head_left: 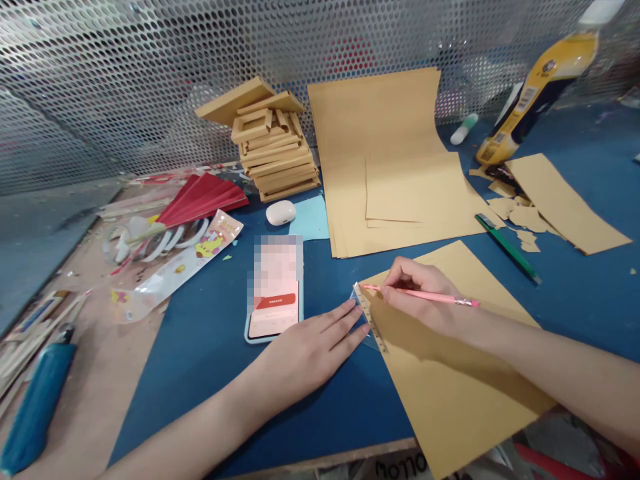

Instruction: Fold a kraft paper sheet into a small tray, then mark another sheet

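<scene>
A sheet of brown kraft paper (450,393) lies slanted over the front edge of the blue tabletop. Along its left edge sits a clear ruler (373,323), partly hidden by fingers. My left hand (320,343) rests flat with its fingers stretched, the tips pressing on the ruler. Closed around a pink pencil (435,295), my right hand (423,293) holds the tip at the paper's upper left corner, by the ruler's far end. A phone (275,293) with a lit, partly blurred screen lies left of my left hand.
Larger kraft sheets (345,167) lean against the perforated metal panel (280,40). Beside them rises a stack of folded cardboard pieces (280,153). A yellow bottle (540,87), paper scraps (525,217) and a green pen (507,248) occupy the right. A blue-handled cutter (37,407) lies left.
</scene>
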Available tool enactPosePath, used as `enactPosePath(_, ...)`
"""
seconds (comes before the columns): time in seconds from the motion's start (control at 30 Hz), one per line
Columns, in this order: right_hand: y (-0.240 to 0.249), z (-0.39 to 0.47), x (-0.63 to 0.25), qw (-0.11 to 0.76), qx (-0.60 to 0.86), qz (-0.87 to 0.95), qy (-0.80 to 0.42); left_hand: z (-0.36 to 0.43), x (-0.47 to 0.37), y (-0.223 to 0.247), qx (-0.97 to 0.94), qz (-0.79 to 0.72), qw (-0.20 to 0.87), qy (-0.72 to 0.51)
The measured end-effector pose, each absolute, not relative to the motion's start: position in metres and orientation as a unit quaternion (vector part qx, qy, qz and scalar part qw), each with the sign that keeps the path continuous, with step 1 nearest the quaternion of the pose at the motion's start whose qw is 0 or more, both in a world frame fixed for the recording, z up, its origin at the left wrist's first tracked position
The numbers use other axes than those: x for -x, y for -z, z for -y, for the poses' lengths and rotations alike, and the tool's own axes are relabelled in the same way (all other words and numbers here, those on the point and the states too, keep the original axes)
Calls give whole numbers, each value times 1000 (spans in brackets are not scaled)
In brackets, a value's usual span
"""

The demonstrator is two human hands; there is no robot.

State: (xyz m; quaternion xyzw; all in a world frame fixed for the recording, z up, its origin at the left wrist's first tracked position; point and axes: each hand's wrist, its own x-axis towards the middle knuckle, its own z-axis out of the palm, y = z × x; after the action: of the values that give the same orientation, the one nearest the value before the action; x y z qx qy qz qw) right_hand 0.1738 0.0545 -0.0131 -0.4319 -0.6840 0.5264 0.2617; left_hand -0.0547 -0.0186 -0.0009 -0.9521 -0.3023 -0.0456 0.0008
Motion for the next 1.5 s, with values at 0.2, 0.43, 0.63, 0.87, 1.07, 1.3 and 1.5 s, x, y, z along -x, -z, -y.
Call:
enactPosePath(0.2,12,-52,-174,253,438,685,-525,19,55,3,952,301,-1,52)
enactPosePath(0.43,0,-50,-179,207,422,724,-504,19,55,2,952,301,-13,56)
enactPosePath(0.63,-13,-50,-185,167,379,756,-507,19,55,5,952,300,-2,54)
enactPosePath(0.87,-22,-53,-190,117,327,796,-495,20,54,2,953,299,-2,45)
enactPosePath(1.07,-26,-54,-191,69,329,781,-526,22,55,10,948,310,-8,70)
enactPosePath(1.3,-26,-58,-196,64,306,758,-572,22,56,11,950,306,1,56)
enactPosePath(1.5,-26,-64,-195,175,284,621,-709,25,57,10,954,290,36,68)
